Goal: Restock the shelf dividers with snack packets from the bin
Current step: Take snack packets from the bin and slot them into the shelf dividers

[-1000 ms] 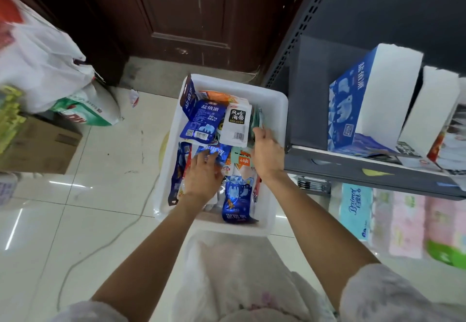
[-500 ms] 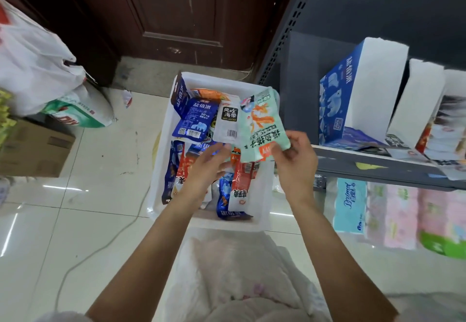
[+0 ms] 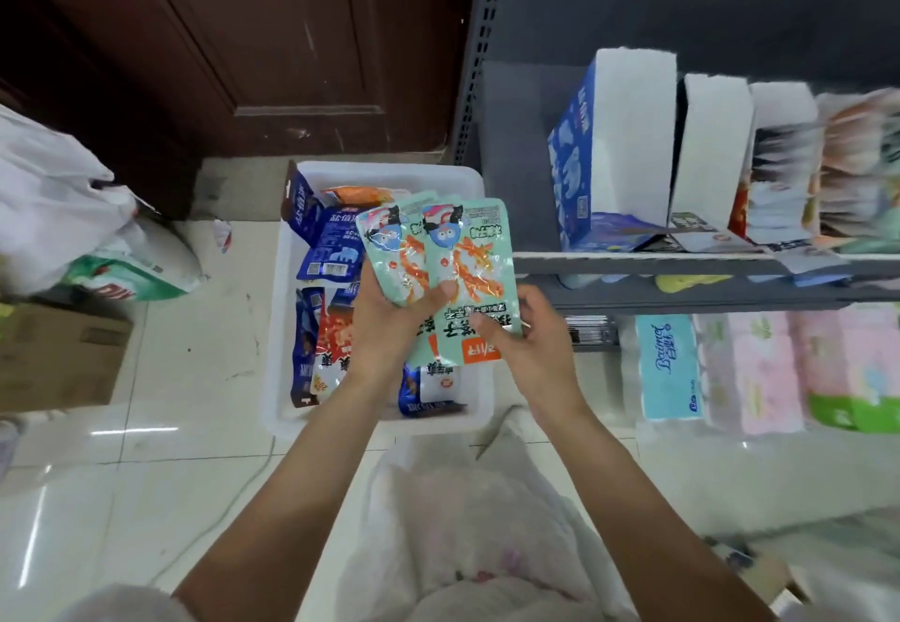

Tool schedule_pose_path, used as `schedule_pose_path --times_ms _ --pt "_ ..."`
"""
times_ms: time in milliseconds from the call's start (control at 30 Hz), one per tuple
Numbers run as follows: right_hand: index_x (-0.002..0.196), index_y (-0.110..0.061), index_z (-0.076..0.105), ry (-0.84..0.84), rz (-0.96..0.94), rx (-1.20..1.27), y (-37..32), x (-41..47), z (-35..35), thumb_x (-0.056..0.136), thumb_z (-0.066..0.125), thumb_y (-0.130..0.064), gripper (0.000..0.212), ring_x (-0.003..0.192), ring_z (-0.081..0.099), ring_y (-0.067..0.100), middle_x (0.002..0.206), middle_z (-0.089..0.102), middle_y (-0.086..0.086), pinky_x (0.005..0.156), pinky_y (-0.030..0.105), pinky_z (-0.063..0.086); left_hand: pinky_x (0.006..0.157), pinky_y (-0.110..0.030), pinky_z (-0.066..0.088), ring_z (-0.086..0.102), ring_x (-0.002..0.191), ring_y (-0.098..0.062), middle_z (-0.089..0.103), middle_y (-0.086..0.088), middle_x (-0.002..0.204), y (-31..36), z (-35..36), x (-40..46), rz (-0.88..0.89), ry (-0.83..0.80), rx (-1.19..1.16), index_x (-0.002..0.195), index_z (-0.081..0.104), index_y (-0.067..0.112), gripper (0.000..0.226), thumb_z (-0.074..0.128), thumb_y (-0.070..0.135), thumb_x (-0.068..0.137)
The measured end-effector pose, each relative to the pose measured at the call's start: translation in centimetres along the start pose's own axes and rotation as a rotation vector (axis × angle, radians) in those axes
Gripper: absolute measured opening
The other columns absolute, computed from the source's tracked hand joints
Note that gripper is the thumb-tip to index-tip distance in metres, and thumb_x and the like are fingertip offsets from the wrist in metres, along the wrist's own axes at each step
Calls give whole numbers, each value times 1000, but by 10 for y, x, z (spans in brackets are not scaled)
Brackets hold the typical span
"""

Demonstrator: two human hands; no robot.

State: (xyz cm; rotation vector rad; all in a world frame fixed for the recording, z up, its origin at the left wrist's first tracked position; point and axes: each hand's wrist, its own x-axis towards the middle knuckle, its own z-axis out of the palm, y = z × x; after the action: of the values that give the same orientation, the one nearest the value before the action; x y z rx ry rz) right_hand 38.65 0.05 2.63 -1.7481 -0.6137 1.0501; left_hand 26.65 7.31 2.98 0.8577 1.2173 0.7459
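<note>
Head view: white bin [image 3: 285, 329] on the tiled floor [image 3: 195, 378] holds blue and orange snack packets [image 3: 326, 251]. Above the bin, the left hand [image 3: 384, 324] grips fanned mint-green packets [image 3: 462, 271], thumb across them; the right hand [image 3: 531, 348] pinches their lower edge. Right of the bin, white shelf dividers [image 3: 711, 149] stand on the grey shelf [image 3: 682, 280].

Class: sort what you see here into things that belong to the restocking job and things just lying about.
Part of the job: green snack packets held by left hand and right hand; white bin; blue packets; shelf divider boxes.

Lying about: plastic bag; cardboard box; tissue packs; door.
</note>
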Motion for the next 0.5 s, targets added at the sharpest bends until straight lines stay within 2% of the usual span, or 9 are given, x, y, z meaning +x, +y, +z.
schedule_pose_path --times_ms 67,133,200,300,367,433,500 --pt "92 -24 60 77 -14 122 -5 -8 -17 79 74 -9 25 86 69 8 91 71 -8 72 26 57 87 -38 56 67 100 -11 70 13 108 14 19 -16 80 -75 61 117 53 32 44 73 16 81" --pt "94 -22 61 111 -25 265 -11 -17 -42 79 73 -8 24 89 70 14 93 73 -3 73 30 58 76 -26 57 67 95 -2 69 24 101 27 38 -32 115 -186 85 113 51 40 31 60 20 91" --pt "98 -19 61 127 -47 345 -16 -24 -74 79 71 -8 24 91 70 17 96 73 -1 74 32 58 72 -20 56 66 96 0 68 22 106 36 61 -46 150 -279 123 119 49 39 34 53 16 94" --pt "103 -14 60 197 -129 353 -20 -30 -135 81 69 -5 26 87 70 11 94 73 -4 66 22 55 78 -28 57 66 102 -10 67 8 115 34 110 -55 198 -297 144 119 50 32 36 57 9 91" --pt "99 -16 60 270 -199 307 -18 -33 -184 81 69 -3 24 84 69 8 90 73 -7 64 20 54 78 -33 58 67 102 -15 68 7 112 27 151 -58 205 -275 106 121 51 26 38 60 7 89" --pt "97 -23 58 341 -254 207 -12 -34 -241 80 72 -4 29 85 69 10 92 72 -5 67 23 55 77 -34 58 68 100 -17 70 10 104 20 194 -62 240 -248 108 123 50 18 41 64 5 87" --pt "97 -33 52 413 -281 72 -7 -37 -300 78 75 -8 39 85 70 14 97 71 -1 66 28 55 72 -31 58 69 93 -15 70 7 102 12 236 -71 261 -224 129 117 51 22 42 69 5 83"
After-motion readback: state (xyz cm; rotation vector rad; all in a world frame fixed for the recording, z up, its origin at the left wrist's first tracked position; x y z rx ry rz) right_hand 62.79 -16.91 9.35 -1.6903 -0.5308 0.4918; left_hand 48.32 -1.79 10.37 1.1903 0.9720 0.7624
